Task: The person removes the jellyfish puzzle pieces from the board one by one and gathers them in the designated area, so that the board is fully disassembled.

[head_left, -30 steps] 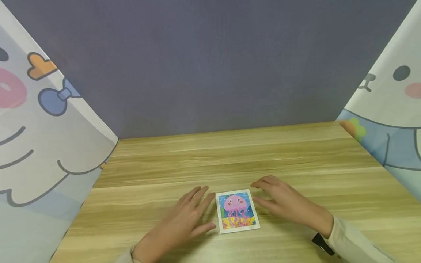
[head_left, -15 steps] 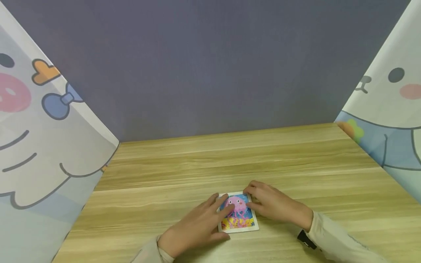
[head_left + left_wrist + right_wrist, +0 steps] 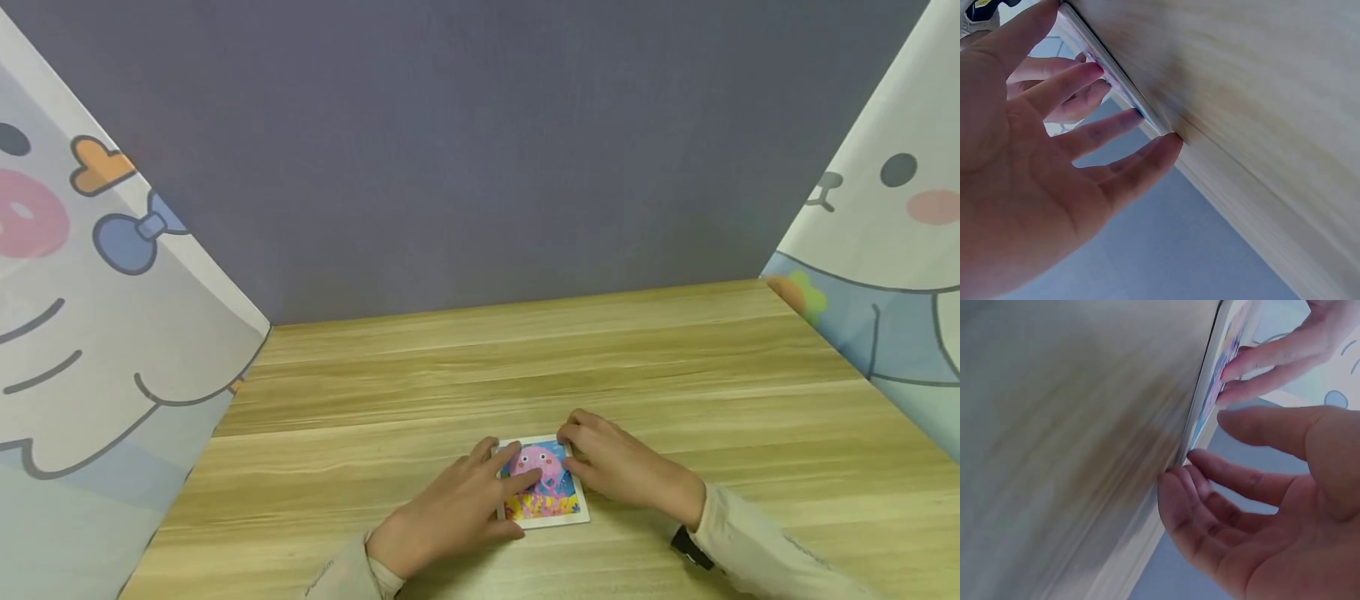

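Note:
A small square picture board (image 3: pixel 551 523) with a white border and a pink jellyfish on a blue and yellow sea scene lies flat on the wooden table. My left hand (image 3: pixel 457 508) lies over its left side with fingers spread. One fingertip touches the jellyfish, others rest at the upper left corner, and the thumb is by the lower edge. At the upper right corner, my right hand (image 3: pixel 626 462) sets bent fingertips against the border, its thumb over the right edge. The right wrist view shows those fingertips (image 3: pixel 1175 487) down at the table beside the board (image 3: pixel 1204 394).
The wood-grain table (image 3: pixel 375 375) stretches away on all sides. A dark grey panel (image 3: pixel 480 150) stands along its back edge. White side panels with cartoon animals rise at left (image 3: pixel 150 333) and right (image 3: pixel 885 250).
Both hands have moved inward onto the board, the left over its picture and the right to its upper right corner. Over the last half second they have hardly moved.

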The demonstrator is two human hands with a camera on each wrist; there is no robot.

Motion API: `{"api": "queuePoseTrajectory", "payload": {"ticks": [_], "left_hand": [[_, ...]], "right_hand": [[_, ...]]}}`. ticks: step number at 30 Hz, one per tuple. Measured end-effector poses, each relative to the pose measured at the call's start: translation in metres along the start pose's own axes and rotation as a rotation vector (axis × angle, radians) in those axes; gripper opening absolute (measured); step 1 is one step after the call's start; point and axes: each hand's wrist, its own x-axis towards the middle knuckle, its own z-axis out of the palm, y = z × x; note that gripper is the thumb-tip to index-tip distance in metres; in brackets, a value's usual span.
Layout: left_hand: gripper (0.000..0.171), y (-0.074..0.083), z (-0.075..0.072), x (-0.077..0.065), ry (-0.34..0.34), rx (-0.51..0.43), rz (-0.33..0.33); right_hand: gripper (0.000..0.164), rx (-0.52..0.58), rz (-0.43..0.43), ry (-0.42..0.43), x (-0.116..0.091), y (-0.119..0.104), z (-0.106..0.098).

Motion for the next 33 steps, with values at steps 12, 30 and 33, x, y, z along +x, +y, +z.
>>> {"api": "queuePoseTrajectory", "payload": {"ticks": [12,30,33], "left_hand": [[0.067,0.0002,-0.0011,0.0018,-0.002,0.032,-0.008],[0.067,0.0006,-0.0031,0.0012,-0.029,-0.068,-0.014],[0.067,0.0013,-0.0035,0.0012,-0.050,-0.062,-0.023]], "right_hand": [[0.020,-0.070,0.019,0.081,-0.0023,-0.0080,0.0095],[0.011,0.067,0.043,0.019,0.0003,-0.0044,0.0076],[0.018,0.059,0.053,0.024,0.0002,-0.0058,0.0067]]}}
